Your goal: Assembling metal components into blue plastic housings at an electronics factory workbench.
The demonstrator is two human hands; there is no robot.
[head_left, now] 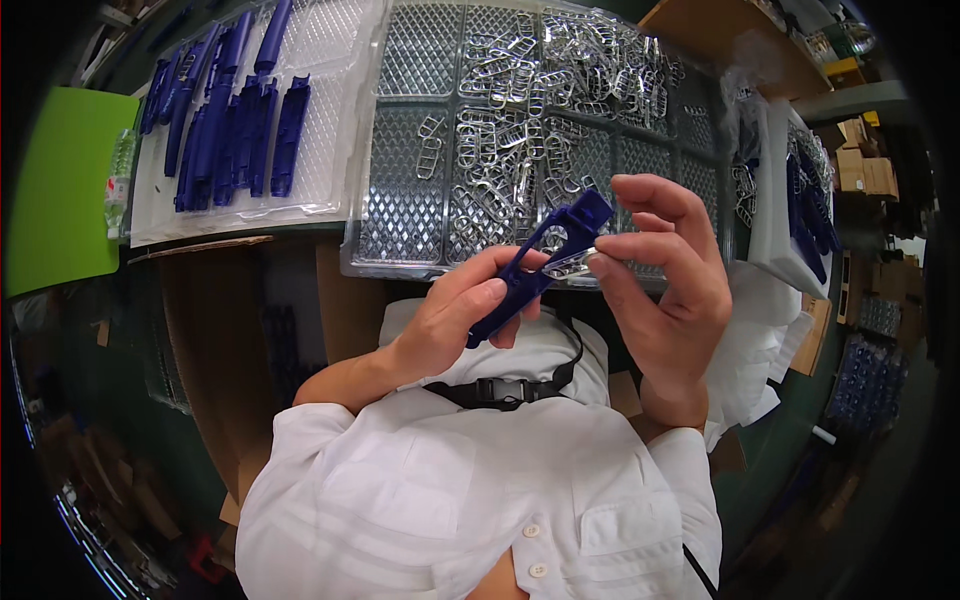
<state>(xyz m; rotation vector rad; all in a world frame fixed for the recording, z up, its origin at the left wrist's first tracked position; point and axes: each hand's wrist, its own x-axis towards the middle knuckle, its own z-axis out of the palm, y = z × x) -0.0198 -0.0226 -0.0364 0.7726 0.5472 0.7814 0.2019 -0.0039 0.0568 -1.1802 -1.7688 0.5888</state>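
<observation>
Two hands, near each other, both occupied. We see the left hand [450, 312] wrapped round one long dark-blue plastic part [517, 295], tilted near the front edge of one clear compartmented plastic tray [392, 270]. The right hand [678, 280] pinches one small shiny silvery piece [568, 268] at the part's side; seated or not, we cannot tell. Tray: dozens of silvery looped pieces [490, 140], too tangled to count. Left: one white textured tray [328, 130], over ten overlapping blue plastic pieces [290, 140]
</observation>
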